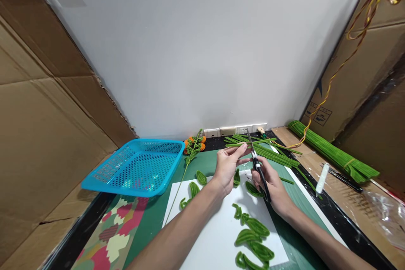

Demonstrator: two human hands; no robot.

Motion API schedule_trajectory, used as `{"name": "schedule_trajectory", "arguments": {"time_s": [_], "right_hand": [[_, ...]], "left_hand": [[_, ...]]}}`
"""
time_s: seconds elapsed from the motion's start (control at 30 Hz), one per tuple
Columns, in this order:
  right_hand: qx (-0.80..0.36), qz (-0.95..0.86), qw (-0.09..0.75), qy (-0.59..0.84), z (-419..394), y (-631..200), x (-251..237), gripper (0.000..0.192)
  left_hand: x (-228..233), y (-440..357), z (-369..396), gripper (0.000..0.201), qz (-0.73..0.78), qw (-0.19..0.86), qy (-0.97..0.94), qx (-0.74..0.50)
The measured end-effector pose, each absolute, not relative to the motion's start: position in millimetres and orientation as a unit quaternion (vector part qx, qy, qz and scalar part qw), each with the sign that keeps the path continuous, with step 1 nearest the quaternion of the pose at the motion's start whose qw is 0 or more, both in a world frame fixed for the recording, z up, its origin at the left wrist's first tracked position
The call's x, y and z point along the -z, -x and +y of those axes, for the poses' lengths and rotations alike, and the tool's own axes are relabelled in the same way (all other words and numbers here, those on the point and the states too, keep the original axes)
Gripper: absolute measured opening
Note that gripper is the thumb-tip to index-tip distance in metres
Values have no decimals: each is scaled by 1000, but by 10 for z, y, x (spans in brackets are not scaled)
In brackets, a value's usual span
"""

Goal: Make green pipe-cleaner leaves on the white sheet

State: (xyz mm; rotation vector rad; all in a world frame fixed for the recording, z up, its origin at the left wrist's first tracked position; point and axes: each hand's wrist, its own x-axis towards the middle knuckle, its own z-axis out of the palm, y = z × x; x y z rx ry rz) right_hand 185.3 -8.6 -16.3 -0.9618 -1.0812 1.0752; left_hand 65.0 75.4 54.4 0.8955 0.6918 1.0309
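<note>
My left hand pinches a thin green pipe cleaner between thumb and fingertips, and its free end sticks out to the right. Black-handled scissors are in my right hand, blades pointing up and away. The blades cross the pipe cleaner just right of my left fingertips; whether they are closed on it I cannot tell. Under my hands lies a white sheet of paper with several fuzzy green leaf shapes on it. More loose green pipe cleaners lie behind my right hand.
To the left stands a blue mesh basket, beside a long-stemmed orange flower. A thick green pipe-cleaner bundle, a white tube-like object and a plastic bag lie right. A yellow-brown cord hangs to wall sockets. Cardboard flanks both sides.
</note>
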Motion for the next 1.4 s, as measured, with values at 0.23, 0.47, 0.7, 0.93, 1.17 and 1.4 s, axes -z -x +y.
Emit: {"name": "schedule_trajectory", "arguments": {"time_s": [0.23,0.47,0.7,0.93,1.17,1.4], "right_hand": [[-458,-472,617,432,-98,-1843,143,49],[-412,-486,612,468,-109,-1831,62,49],[-409,-489,605,477,-96,-1835,86,49],[-415,-485,610,469,-103,-1826,80,50],[-421,-482,610,467,-98,-1829,101,51],[-424,-481,610,465,-95,-1830,107,52]], "left_hand": [[-562,-650,750,34,317,720,-403,-467],[-549,-654,751,30,325,725,-386,-469],[-559,-654,745,24,334,726,-372,-471],[-563,-655,741,24,343,728,-360,-472],[-558,-652,748,24,339,730,-364,-469],[-545,-648,751,25,334,734,-367,-464]]}}
